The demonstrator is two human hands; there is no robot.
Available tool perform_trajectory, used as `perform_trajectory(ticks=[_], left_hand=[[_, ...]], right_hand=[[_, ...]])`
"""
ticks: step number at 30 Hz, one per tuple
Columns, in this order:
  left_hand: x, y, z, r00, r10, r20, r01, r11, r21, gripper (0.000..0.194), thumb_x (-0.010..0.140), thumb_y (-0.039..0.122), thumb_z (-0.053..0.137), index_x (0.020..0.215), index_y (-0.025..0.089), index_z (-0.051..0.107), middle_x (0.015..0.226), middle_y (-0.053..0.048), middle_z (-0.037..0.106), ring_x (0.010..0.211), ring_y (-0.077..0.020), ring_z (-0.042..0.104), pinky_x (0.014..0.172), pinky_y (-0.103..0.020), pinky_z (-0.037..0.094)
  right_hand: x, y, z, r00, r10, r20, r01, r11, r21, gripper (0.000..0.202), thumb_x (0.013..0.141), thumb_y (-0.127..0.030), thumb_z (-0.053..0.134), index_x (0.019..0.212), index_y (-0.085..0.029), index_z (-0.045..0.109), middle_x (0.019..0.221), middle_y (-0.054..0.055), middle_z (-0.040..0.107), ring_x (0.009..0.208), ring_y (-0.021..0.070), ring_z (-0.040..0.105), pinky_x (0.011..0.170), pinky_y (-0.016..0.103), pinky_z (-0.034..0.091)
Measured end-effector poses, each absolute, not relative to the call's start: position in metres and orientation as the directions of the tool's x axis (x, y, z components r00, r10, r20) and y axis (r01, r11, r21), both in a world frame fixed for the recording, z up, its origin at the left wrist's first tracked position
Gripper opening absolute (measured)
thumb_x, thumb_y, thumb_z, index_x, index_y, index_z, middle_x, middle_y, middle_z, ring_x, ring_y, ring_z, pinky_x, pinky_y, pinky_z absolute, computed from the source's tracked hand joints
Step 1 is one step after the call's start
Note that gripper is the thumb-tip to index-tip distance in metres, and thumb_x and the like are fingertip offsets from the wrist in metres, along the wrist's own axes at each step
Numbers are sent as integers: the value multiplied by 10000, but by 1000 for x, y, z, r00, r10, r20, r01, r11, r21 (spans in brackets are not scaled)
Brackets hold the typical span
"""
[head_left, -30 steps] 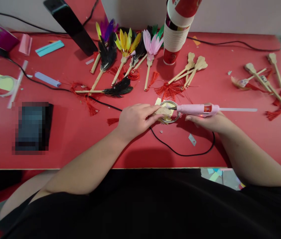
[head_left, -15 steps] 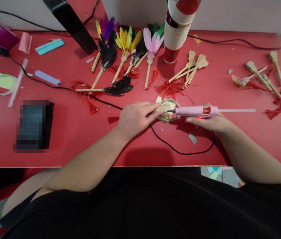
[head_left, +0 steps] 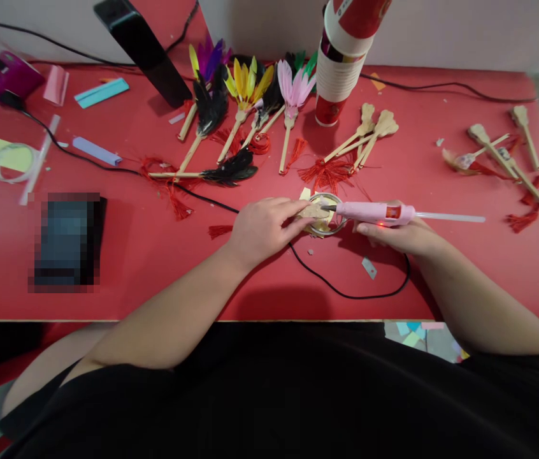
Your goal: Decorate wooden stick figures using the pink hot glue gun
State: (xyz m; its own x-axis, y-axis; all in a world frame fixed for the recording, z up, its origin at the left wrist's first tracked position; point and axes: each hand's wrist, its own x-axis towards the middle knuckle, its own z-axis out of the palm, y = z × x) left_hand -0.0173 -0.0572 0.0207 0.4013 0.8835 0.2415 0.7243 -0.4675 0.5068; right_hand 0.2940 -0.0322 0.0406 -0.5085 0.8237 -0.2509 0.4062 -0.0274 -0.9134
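My right hand (head_left: 396,237) is wrapped round a pink hot glue gun (head_left: 365,212), whose small red light glows. A clear glue stick (head_left: 455,217) sticks out of its back end. The dark nozzle points left and meets, or nearly meets, a flat wooden fan-shaped piece (head_left: 312,211). Between thumb and fingers, my left hand (head_left: 262,228) pinches that piece; its handle is hidden under the hand. Below the piece lies a round metal-rimmed dish (head_left: 339,227) with yellow paper scraps in and around it.
Feathered sticks with red tassels (head_left: 290,108) lie behind my hands. Bare wooden sticks (head_left: 367,137) lie near stacked paper cups (head_left: 339,70), more at the right (head_left: 499,153). A black cord (head_left: 346,294) loops in front. A dark device (head_left: 66,239) lies left; a small metal blade (head_left: 369,268) lies right.
The glue gun's nozzle has shifted slightly up on the wooden piece, and the gun's back end has tipped a little downward. My left hand keeps its pinch. The whole view has shifted slightly.
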Motion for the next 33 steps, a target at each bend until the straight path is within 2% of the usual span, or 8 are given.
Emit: perform_trajectory(ticks=[7, 12, 15, 21, 26, 30, 33], left_hand=[[-17, -58, 20, 387, 889, 246, 736, -459, 498, 533, 1109, 663, 545, 1301, 261, 837, 1050, -66, 863, 917, -215, 774, 730, -335, 493], [-17, -57, 21, 394, 887, 242, 732, -462, 501, 541, 1110, 660, 546, 1278, 241, 844, 985, -68, 848, 886, -211, 761, 718, -331, 478], [-17, -57, 22, 393, 891, 226, 736, -452, 503, 539, 1109, 660, 547, 1281, 244, 844, 964, -61, 841, 870, -208, 754, 704, -332, 466], [-18, -55, 19, 391, 898, 203, 745, -438, 503, 567, 1104, 683, 530, 1311, 249, 831, 1072, -75, 858, 945, -225, 765, 781, -340, 520], [-20, -53, 17, 428, 877, 218, 738, -478, 476, 568, 1126, 642, 511, 1388, 223, 791, 1147, -92, 858, 1023, -244, 772, 875, -360, 560], [-19, -54, 16, 439, 863, 249, 726, -504, 467, 555, 1152, 590, 483, 1407, 192, 772, 1190, -125, 847, 1048, -249, 774, 919, -373, 578], [-17, -56, 16, 431, 860, 272, 728, -510, 458, 549, 1175, 538, 441, 1445, 164, 739, 1162, -146, 837, 1054, -256, 774, 940, -392, 586]], right_hand=[[298, -32, 35, -498, 826, -263, 431, -28, -902, 404, 941, -597, 821, 1159, -263, 884, 729, 31, 726, 663, 227, 689, 559, 349, 550], [294, -34, 40, -511, 824, -246, 380, -40, -924, 454, 947, -549, 826, 1294, -258, 853, 767, 29, 734, 854, 280, 771, 703, 375, 624], [293, -34, 42, -516, 820, -248, 374, -45, -926, 474, 950, -541, 824, 1325, -252, 844, 770, 27, 737, 888, 284, 780, 724, 372, 637], [296, -33, 37, -513, 816, -267, 394, -53, -918, 470, 940, -600, 841, 1258, -254, 869, 753, 39, 748, 711, 245, 713, 610, 350, 571], [296, -32, 36, -513, 810, -286, 399, -70, -914, 500, 953, -590, 824, 1313, -243, 839, 660, -6, 675, 560, 166, 581, 521, 305, 480], [294, -33, 42, -472, 816, -334, 428, -120, -896, 427, 935, -562, 853, 1156, -197, 865, 598, -21, 608, 518, 133, 483, 479, 295, 392], [292, -34, 44, -461, 821, -336, 440, -117, -890, 398, 883, -556, 905, 1034, -188, 875, 649, 1, 652, 556, 138, 504, 488, 293, 382]])
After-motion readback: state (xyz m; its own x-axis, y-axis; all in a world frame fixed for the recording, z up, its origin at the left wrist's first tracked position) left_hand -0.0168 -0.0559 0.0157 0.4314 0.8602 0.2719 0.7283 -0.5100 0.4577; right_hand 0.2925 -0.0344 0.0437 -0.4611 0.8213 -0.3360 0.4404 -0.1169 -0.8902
